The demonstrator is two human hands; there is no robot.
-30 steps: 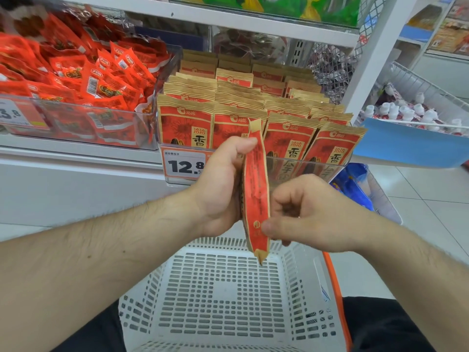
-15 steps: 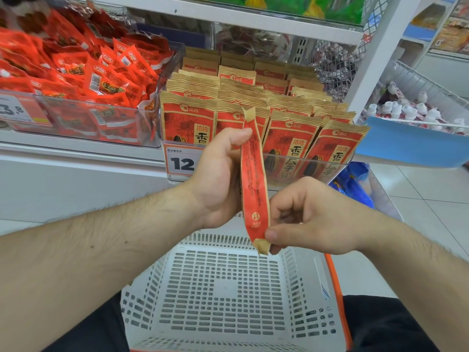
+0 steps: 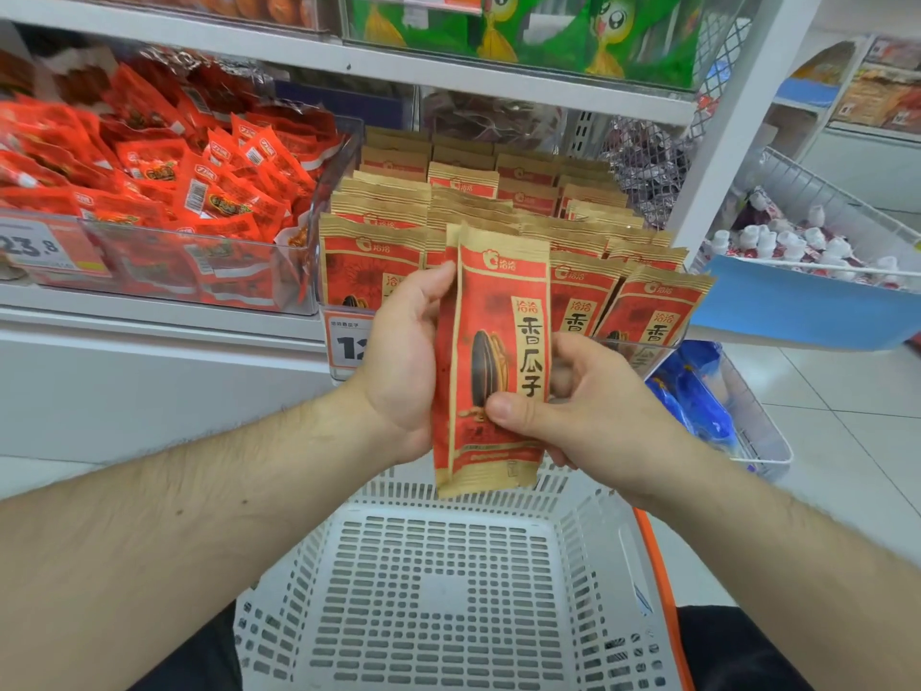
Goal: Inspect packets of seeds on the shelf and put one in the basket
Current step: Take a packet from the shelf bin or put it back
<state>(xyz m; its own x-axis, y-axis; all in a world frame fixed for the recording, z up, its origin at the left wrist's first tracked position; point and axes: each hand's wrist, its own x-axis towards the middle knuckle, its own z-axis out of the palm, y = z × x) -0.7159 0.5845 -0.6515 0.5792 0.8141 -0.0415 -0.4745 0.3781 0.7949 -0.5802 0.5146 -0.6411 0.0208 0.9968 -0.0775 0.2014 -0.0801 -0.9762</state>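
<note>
A red and tan packet of sunflower seeds [image 3: 493, 351] stands upright between both hands, its printed front facing me. My left hand [image 3: 403, 361] grips its left edge, fingers curled behind it. My right hand [image 3: 573, 406] pinches its lower right part, thumb on the front. The packet hangs above the far rim of a white perforated basket [image 3: 448, 591], which is empty. Rows of like seed packets [image 3: 498, 207] fill a clear bin on the shelf just behind the hands.
A clear bin of small red snack packets [image 3: 164, 202] sits at the left with a price tag [image 3: 35, 246]. Green bags [image 3: 523, 32] lie on the upper shelf. A white shelf post [image 3: 737, 117] rises at right, and a wire rack of small bottles [image 3: 807, 241] stands beyond it.
The packet has turned from edge-on to front-facing between my hands. My right thumb now lies on its front. The view has tilted up a little.
</note>
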